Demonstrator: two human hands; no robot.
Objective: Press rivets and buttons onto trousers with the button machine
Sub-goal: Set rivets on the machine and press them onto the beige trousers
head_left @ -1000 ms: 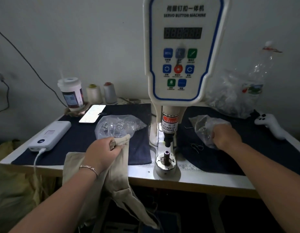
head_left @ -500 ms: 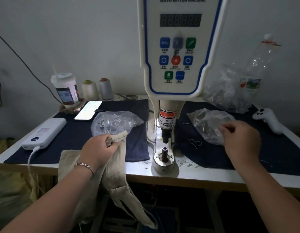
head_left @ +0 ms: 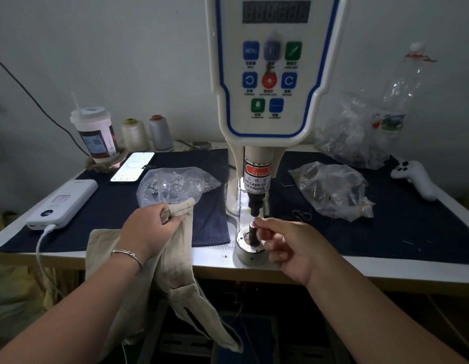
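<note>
Left hand [head_left: 146, 227] gripped trousers [head_left: 175, 269] at waistband, rest draped off table [head_left: 333, 270] edge; cloth light, limp. Right hand [head_left: 293, 245] pinched at lower die [head_left: 251, 233]; rivet likely tiny, slippery, unseen.

Dim room, soft focus, wide-angle edge distortion.

Right hand [head_left: 293, 248] fills gap between punch [head_left: 255, 206] and die [head_left: 250, 249].

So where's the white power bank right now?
The power bank lies at the table's left end on the dark cloth, a white cable plugged into its near end. The phone lies just behind it to the right.
</note>
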